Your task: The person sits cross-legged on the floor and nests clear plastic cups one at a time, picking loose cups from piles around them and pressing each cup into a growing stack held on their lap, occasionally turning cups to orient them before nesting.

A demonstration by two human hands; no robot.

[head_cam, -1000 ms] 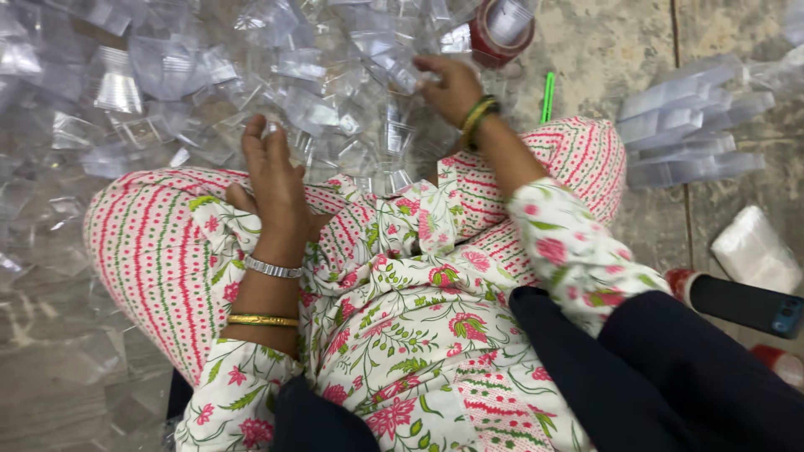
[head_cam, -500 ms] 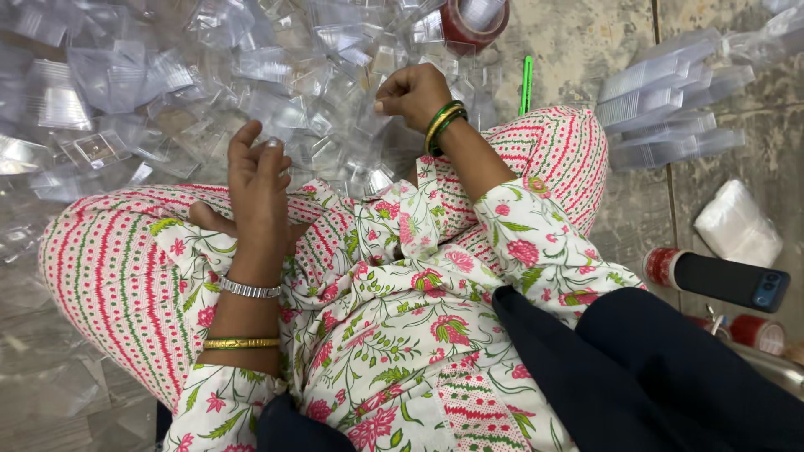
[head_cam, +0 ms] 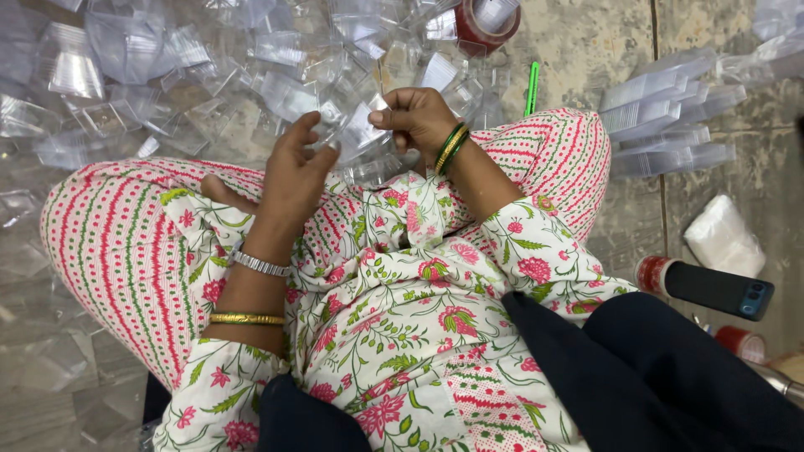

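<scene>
The person sits cross-legged on the floor (head_cam: pixel 586 50), with both hands over the lap. The left hand (head_cam: pixel 295 172) and the right hand (head_cam: pixel 419 117) meet on one clear plastic piece (head_cam: pixel 356 134) held between them. A heap of clear plastic pieces (head_cam: pixel 167 75) spreads ahead and to the left. A tape roll (head_cam: pixel 486 21) lies beyond the right hand, a pen (head_cam: pixel 532 88) just right of it. Stacked plastic trays (head_cam: pixel 670 125) lie further right, and a phone (head_cam: pixel 720 289) lies nearer the person on that side.

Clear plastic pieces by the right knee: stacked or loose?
Stacked. The clear plastic pieces lie nested in neat rows on the floor, unlike the loose pile ahead. Both hands, left hand and right hand, are off them.
</scene>
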